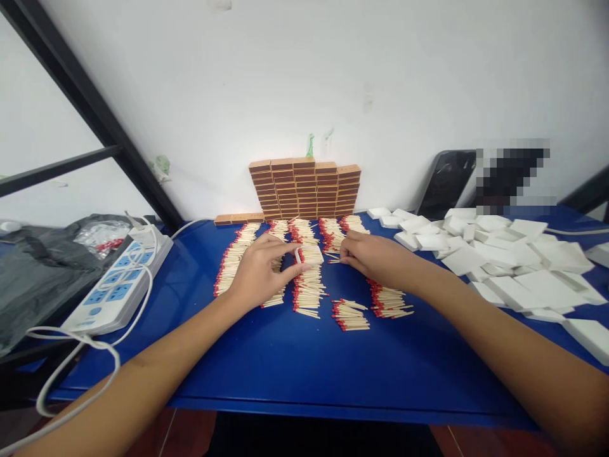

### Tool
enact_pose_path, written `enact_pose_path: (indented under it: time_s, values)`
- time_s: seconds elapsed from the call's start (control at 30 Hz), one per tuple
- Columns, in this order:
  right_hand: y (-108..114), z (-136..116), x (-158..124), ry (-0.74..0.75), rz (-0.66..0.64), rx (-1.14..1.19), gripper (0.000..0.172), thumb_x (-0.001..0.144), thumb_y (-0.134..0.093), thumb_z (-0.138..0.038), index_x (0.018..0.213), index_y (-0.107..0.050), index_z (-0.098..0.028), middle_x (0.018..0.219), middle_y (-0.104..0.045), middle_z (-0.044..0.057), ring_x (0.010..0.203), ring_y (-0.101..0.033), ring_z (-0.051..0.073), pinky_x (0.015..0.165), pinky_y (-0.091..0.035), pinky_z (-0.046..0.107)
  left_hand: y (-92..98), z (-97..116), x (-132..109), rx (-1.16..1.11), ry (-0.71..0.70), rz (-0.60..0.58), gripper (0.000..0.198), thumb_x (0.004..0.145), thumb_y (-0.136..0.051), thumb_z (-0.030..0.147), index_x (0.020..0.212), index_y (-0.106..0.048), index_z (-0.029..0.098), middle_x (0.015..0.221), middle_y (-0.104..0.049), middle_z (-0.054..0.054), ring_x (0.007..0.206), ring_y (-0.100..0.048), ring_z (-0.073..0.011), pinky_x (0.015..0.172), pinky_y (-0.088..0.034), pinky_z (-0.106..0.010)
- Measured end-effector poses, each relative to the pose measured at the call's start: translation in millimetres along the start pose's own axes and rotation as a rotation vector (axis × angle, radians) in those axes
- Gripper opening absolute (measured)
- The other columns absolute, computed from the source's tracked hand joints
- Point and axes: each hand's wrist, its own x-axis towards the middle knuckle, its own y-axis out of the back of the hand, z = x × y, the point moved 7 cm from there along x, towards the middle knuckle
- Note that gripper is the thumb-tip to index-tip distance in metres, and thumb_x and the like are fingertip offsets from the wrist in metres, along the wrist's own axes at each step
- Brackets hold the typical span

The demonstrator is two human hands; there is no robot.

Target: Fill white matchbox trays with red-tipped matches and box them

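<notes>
My left hand (261, 270) grips a small white matchbox tray (311, 255) between thumb and fingers. The tray is over the middle row of red-tipped matchsticks (307, 295). To its right, the fingers of my right hand (373, 254) are pinched together on a few matchsticks (333, 259) that stick out at the fingertips. More matchsticks lie in rows on both sides, partly covered by my hands. A short separate pile of matchsticks (351, 315) lies nearer the front.
Stacked brown matchboxes (304, 190) stand against the wall on the blue table (266, 368). Many white trays (514, 254) are heaped at the right, near a dark phone (447, 181). A white power strip (118, 279) with looping cable and a black plastic bag (42, 273) occupy the left.
</notes>
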Motion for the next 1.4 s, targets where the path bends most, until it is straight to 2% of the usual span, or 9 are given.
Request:
enact_pose_path:
  time_s: [0.4,0.7,0.77,0.87,0.97,1.03,1.2,1.4]
  values:
    - [4.9,-2.3,-1.2,0.0,0.012,0.058,0.012,0.102,-0.055,-0.021,0.099,-0.067,-0.02,0.105,-0.066,0.009,0.088,-0.065,0.021,0.072,-0.044,0.03,-0.7,-0.3,-0.7,-0.004,-0.001,-0.009,0.038,0.085,-0.082,0.049,0.11,-0.08,0.02,0.098,-0.08,-0.008,0.092,-0.069,-0.0229,0.085,-0.059,-0.041]
    - [1.1,-3.5,-2.4,-0.037,-0.038,0.014,0.016,0.104,-0.051,-0.021,0.094,-0.063,-0.018,0.105,-0.067,0.011,0.087,-0.066,0.022,0.072,-0.044,0.03,-1.8,-2.1,-1.2,0.011,-0.003,-0.01,0.039,0.085,-0.082,0.05,0.109,-0.08,0.019,0.094,-0.079,-0.01,0.092,-0.07,-0.0239,0.084,-0.059,-0.041]
    - [6.4,-3.7,-3.1,-0.031,0.001,0.024,0.016,0.104,-0.051,-0.021,0.092,-0.062,-0.018,0.104,-0.066,0.011,0.085,-0.065,0.021,0.071,-0.043,0.03,-1.9,-2.8,-0.9,0.011,0.001,-0.013,0.039,0.085,-0.083,0.05,0.109,-0.081,0.02,0.094,-0.079,-0.01,0.091,-0.07,-0.0239,0.084,-0.059,-0.041]
    - [20.8,-7.1,-5.2,-0.015,0.14,0.075,0.017,0.105,-0.049,-0.024,0.092,-0.06,-0.02,0.103,-0.064,0.01,0.082,-0.062,0.021,0.071,-0.044,0.031,-2.2,-2.9,-0.7,0.013,-0.001,-0.02,0.039,0.084,-0.083,0.05,0.109,-0.081,0.019,0.094,-0.079,-0.009,0.089,-0.069,-0.0237,0.084,-0.059,-0.042]
    - [31.3,-16.9,-8.5,0.027,0.276,0.182,0.015,0.105,-0.051,-0.028,0.096,-0.06,-0.021,0.101,-0.063,0.008,0.082,-0.061,0.02,0.072,-0.045,0.031,-2.7,-1.4,-1.2,0.004,0.005,-0.028,0.039,0.084,-0.084,0.049,0.111,-0.08,0.021,0.096,-0.079,-0.009,0.092,-0.069,-0.0239,0.085,-0.06,-0.042]
    - [32.6,-26.0,-10.2,0.066,0.323,0.227,0.013,0.105,-0.052,-0.027,0.097,-0.06,-0.022,0.1,-0.063,0.006,0.083,-0.061,0.02,0.074,-0.046,0.032,-2.9,1.4,-1.8,0.0,0.005,-0.03,0.04,0.083,-0.084,0.049,0.112,-0.08,0.022,0.097,-0.079,-0.008,0.093,-0.069,-0.0237,0.085,-0.06,-0.042]
    - [27.2,-43.3,-12.2,0.13,0.347,0.187,0.01,0.104,-0.053,-0.022,0.097,-0.06,-0.02,0.101,-0.064,0.007,0.086,-0.061,0.021,0.074,-0.045,0.032,-4.1,11.8,-2.5,-0.035,-0.04,-0.047,0.039,0.085,-0.083,0.047,0.113,-0.08,0.021,0.094,-0.08,-0.008,0.092,-0.068,-0.0235,0.083,-0.059,-0.04]
    - [24.8,-46.1,-13.5,0.164,0.347,0.179,0.013,0.104,-0.052,-0.023,0.097,-0.063,-0.02,0.1,-0.065,0.008,0.085,-0.062,0.02,0.074,-0.046,0.031,-3.8,14.5,-2.3,-0.041,-0.057,-0.049,0.04,0.086,-0.081,0.049,0.112,-0.08,0.019,0.093,-0.079,-0.009,0.091,-0.068,-0.0231,0.081,-0.059,-0.039]
